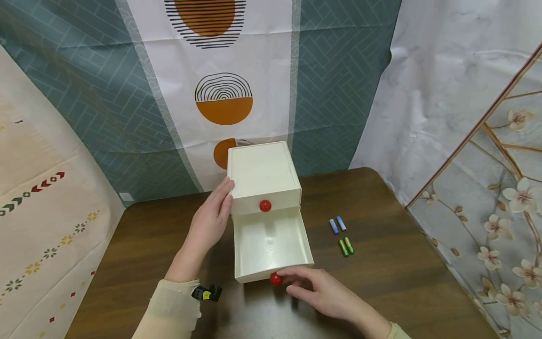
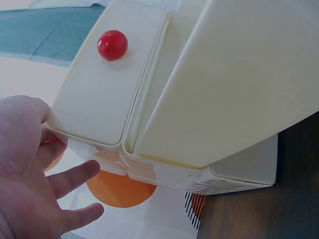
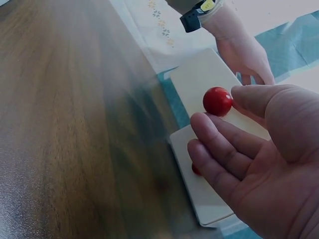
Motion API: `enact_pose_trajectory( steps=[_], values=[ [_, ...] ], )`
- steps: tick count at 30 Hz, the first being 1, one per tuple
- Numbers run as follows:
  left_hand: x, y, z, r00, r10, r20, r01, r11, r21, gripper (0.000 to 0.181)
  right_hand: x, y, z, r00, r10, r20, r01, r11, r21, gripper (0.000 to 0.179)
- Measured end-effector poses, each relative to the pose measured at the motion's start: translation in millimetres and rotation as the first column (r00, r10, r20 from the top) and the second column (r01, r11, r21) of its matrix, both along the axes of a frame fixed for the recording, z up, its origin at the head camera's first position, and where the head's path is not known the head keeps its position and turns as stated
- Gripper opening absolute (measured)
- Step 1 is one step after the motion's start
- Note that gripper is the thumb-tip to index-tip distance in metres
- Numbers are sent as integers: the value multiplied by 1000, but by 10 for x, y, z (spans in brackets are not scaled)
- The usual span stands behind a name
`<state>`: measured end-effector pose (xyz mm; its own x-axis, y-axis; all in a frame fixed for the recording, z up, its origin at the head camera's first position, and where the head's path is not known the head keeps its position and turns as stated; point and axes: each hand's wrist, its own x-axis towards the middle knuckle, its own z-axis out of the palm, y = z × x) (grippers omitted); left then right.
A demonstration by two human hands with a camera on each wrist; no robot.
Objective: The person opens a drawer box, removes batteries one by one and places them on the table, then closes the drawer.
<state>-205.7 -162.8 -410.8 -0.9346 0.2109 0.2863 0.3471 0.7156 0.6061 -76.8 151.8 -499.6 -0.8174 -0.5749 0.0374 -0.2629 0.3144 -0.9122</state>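
A small off-white two-drawer cabinet (image 1: pixel 263 169) stands on the table, each drawer front bearing a round red knob. Its lower drawer (image 1: pixel 271 238) is pulled far out, and I see a bare floor inside. The upper drawer (image 2: pixel 94 89) is closed. My left hand (image 1: pixel 210 219) rests against the cabinet's left side near the top, fingers extended. At the lower drawer's red knob (image 1: pixel 276 278) is my right hand (image 1: pixel 315 287), its index fingertip at the knob's upper right. In the right wrist view the thumb lies beside the red knob (image 3: pixel 218 101), other fingers loosely bent.
Right of the cabinet lie two blue batteries (image 1: pixel 337 224) and two green batteries (image 1: pixel 346 246) on the brown wooden table (image 1: pixel 394 282). A patterned cloth (image 1: pixel 338 94) hangs close behind the cabinet, with more cloths at both sides.
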Motion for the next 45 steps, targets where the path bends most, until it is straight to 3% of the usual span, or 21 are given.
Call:
enact_pose_trajectory(
  steps=[20, 45],
  values=[
    [-11, -12, -3, 1000, 4, 2, -4, 1000, -6, 52, -146, -57, 21, 1000, -9, -6, 9, 999, -32, 36],
    [-14, -17, 3, 1000, 8, 0, -8, 1000, -4, 52, -576, -144, 83, 1000, -22, 21, 23, 998, -50, 37]
  ],
)
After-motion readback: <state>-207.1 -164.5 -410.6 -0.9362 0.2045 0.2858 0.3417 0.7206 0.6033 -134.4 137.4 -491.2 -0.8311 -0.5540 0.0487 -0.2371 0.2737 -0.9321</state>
